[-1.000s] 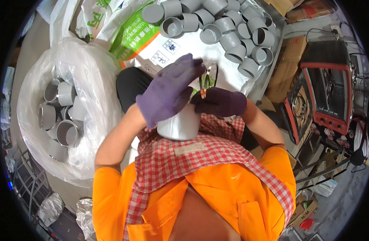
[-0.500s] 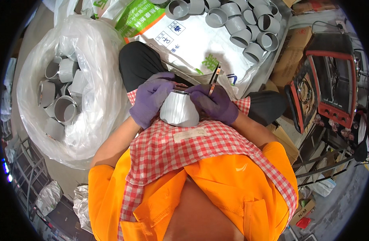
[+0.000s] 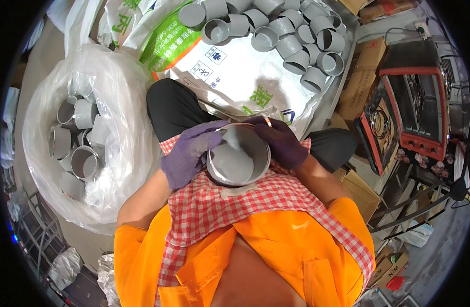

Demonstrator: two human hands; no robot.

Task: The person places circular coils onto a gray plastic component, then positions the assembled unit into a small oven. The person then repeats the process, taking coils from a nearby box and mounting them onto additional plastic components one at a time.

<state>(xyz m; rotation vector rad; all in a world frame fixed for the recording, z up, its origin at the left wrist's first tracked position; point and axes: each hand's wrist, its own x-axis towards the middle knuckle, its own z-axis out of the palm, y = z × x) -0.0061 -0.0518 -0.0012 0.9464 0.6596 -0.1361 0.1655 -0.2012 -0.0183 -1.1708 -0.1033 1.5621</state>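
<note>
A grey plastic pipe fitting (image 3: 237, 156), cup-shaped, is held over my lap with its round opening facing up toward me. My left hand (image 3: 191, 153), in a purple glove, grips its left wall with the thumb near the rim. My right hand (image 3: 282, 143), gloved alike, closes on the far right of the rim. A slim tool (image 3: 267, 122) pokes out from between its fingers; only a short light-coloured end shows, and the rest is hidden by the glove.
At the left, a clear plastic bag (image 3: 46, 169) holds several grey fittings. More grey fittings (image 3: 288, 46) lie on a white printed sack (image 3: 219, 87) ahead. To the right are a cardboard box (image 3: 362, 77) and a red-framed oven (image 3: 411, 115) with its door down.
The fitting has been tipped so its opening now faces me; before, its outer wall did. The tool, earlier upright above my right hand, is mostly hidden now. The view has shifted slightly.
</note>
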